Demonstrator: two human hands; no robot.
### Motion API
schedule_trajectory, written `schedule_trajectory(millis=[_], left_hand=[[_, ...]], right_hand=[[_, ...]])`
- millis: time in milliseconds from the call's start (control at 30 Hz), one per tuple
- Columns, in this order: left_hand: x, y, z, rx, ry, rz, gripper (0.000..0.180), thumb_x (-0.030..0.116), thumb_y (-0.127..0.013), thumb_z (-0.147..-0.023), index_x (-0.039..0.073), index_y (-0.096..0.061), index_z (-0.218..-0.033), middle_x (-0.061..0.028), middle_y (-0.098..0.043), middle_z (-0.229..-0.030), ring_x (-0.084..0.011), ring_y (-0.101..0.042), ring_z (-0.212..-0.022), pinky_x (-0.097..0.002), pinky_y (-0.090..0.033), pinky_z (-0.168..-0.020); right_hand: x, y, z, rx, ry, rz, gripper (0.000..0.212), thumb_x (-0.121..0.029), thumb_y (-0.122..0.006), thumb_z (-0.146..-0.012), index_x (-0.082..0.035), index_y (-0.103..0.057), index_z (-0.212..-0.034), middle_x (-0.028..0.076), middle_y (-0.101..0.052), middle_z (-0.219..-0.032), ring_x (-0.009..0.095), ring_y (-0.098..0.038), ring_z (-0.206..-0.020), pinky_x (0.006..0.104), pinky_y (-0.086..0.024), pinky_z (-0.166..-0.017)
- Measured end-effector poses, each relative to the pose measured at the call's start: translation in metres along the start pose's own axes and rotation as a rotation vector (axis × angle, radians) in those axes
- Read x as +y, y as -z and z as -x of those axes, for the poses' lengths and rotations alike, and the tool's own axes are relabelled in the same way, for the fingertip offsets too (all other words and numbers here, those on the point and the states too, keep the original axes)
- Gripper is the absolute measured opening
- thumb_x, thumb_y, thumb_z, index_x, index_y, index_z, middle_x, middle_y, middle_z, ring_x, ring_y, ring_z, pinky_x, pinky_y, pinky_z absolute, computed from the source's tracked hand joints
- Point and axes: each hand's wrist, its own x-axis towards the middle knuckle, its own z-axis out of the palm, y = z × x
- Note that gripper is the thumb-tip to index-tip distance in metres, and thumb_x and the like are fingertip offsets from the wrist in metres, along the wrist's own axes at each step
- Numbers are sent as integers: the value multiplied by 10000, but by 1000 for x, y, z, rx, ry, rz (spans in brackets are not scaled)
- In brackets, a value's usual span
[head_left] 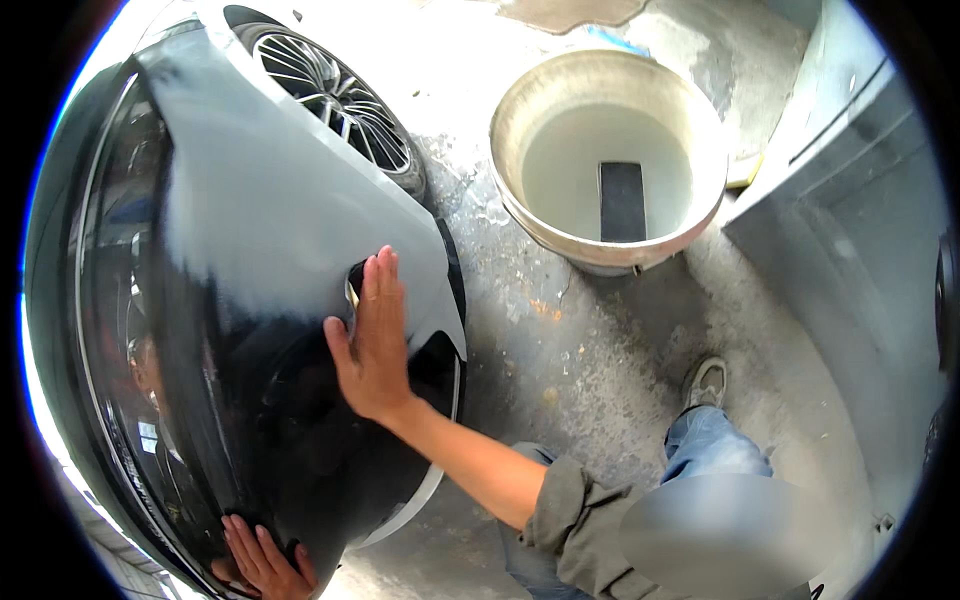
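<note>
A car's curved body panel (250, 200) fills the left side, dull grey above and glossy black below, with a blurred edge between the two. On it my right hand (375, 335) lies with its fingers stretched together and the thumb apart. Under these fingers is a small dark piece of sandpaper (355, 278), of which only a dark edge with a pale side shows; most of it is hidden. Lower left, my left hand (265, 562) rests flat with fingers spread on the glossy black bodywork, partly cut off by the picture's edge.
A round pale bucket (508, 185) of cloudy water stands on the stained concrete floor, a dark rectangular block (622, 203) inside it. The car's spoked wheel (335, 95) is beyond the panel. A grey upright surface (840, 190) bounds the right side. My shoe (706, 382) is below the bucket.
</note>
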Motion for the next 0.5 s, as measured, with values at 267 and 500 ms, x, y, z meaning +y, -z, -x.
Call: schedule_trajectory(millis=[267,500], left_hand=[[0,-1,-12,60,-18,-66,658,294,-417,-1047,-99,-275,-1555,-401,-268,-1591,-596,-299,-1458,-644,-245,-1194],[2,4,-8,35,14,-82,674,312,-426,-1042,-100,-278,-1555,-395,-273,-1594,-586,-286,-1470,-641,-230,-1193]], right_hand=[[-3,21,84,-62,-232,10,804,-205,-590,-991,125,-153,-1580,344,-98,-1665,489,-92,-1561,548,-125,-1259],[-4,48,107,-246,-21,90,722,-79,-552,-846,139,-367,-1509,332,-286,-1620,457,-259,-1533,512,-232,-1250]])
